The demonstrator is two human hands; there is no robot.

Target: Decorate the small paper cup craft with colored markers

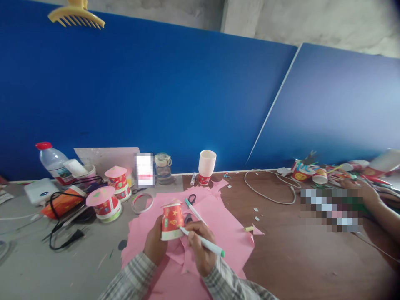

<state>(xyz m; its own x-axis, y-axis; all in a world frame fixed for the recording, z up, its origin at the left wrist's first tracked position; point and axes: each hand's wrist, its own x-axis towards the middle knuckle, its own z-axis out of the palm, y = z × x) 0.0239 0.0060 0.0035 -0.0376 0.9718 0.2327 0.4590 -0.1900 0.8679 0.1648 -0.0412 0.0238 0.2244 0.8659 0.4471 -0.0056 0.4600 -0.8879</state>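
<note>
My left hand (155, 243) is closed round the side of an upturned red paper cup (172, 221) with gold patterns, a pale lower rim and a pink paper piece on top. In my right hand (201, 248) is a white marker (206, 243) with a green end, held like a pen, its tip at the cup's side. Beneath both hands lie pink paper sheets (231, 233). Scissors (190, 206), partly hidden, rest on the paper beyond the cup, beside a teal marker cap (187, 201) on a white barrel.
Decorated red cups with pink tops (104, 204) stand at left, near a tape roll (143, 203), black cables (70, 239) and a plastic bottle (51, 160). Stacked paper cups (206, 166) and a water jar (163, 168) stand behind. Another person's hand (359, 189) is at right.
</note>
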